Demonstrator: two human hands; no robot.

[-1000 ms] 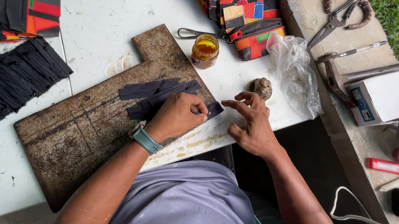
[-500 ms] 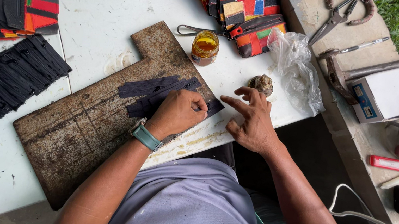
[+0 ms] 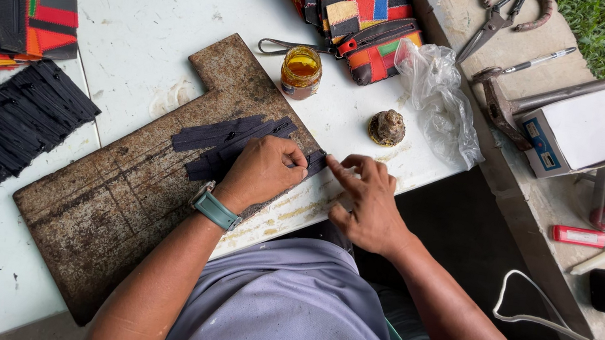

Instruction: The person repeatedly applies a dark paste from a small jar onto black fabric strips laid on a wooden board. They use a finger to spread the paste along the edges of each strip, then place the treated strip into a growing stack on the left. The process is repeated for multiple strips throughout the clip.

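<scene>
light: soft even daylight | shadows: faint | focus: sharp | edges: slight wide-angle bend

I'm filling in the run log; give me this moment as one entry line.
left hand fisted, pressing on black strips | right hand fingertips at strips' end | strips lie on worn board | glue jar apart
</scene>
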